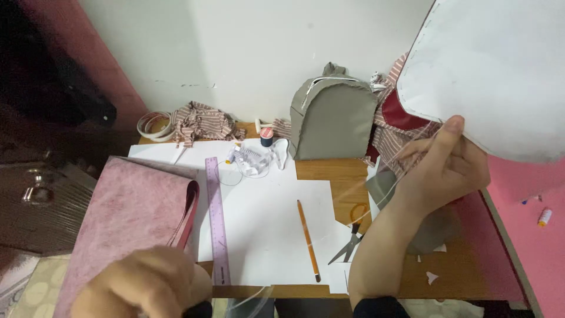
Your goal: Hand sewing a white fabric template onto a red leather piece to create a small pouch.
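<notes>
- Right hand [450,168], at 3 o'clock from the table's middle, raised and curled; thumb and fingers [448,132] pinched shut on the lower edge of a big white sheet [494,65].
- White sheet up at 1 to 2 o'clock, curved along its lower edge, dotted marks just inside the outline.
- Thin thread [382,203] slanting down from that pinch toward 7 o'clock.
- Left hand [141,285], at 7 o'clock, blurred, curled into a loose fist at the near end of a pink cloth [126,206]; touching the cloth, but cannot tell whether gripping it.
- Pink cloth folded in layers, lying from 7 up toward 10 o'clock, over the table's left edge.
- Purple ruler [216,218] just right of the cloth, running 12 to 6 on white paper [265,218].
- Pencil [308,238] near the middle on the paper, tip toward 6 o'clock.
- Scissors [352,235] at 5 o'clock, orange handles, blades open, partly behind the right forearm.
- Grey bag [332,121] upright at 12 o'clock against the wall.
- Dark spool [266,137] and clear plastic bits at 11 o'clock, just left of the bag.
- Striped cloth [203,122] at 10 to 11 o'clock; tape rolls [156,125] beside it.
- Wooden table [344,176] bare between bag and scissors.
</notes>
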